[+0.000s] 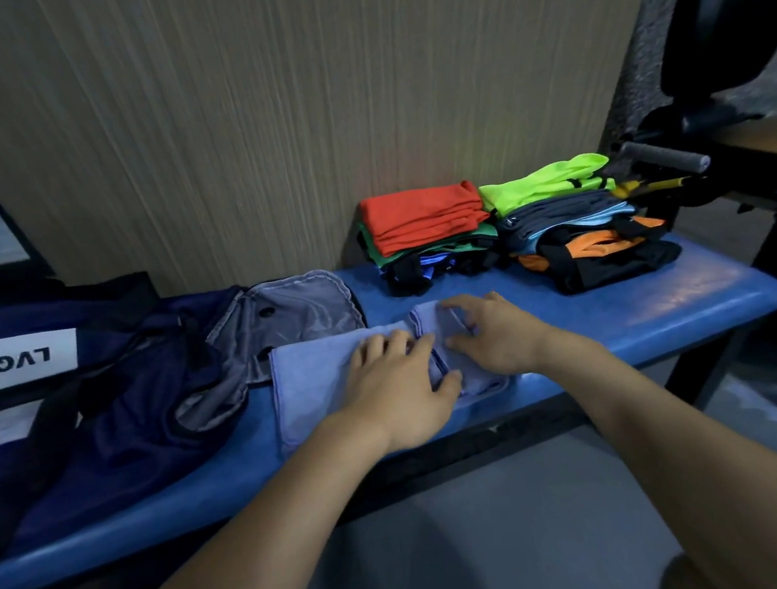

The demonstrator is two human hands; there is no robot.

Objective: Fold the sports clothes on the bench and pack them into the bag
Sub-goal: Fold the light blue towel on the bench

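A light purple garment (314,381) lies flat on the blue bench (599,312) in front of me. My left hand (402,385) rests on its middle with fingers spread flat. My right hand (493,330) touches its right part, fingers loosely bent over a fold of cloth. The navy bag (108,377) with a white "LVQUE" label lies at the left, its grey-lined flap (291,316) open toward the garment. Two stacks of folded clothes stand at the back right: one topped with orange-red (421,217), one topped with neon green (549,181).
A wood-grain wall panel (257,114) backs the bench. Black gym equipment with a padded handle (663,157) stands at the right, close to the green-topped stack. Grey floor lies below the bench's front edge.
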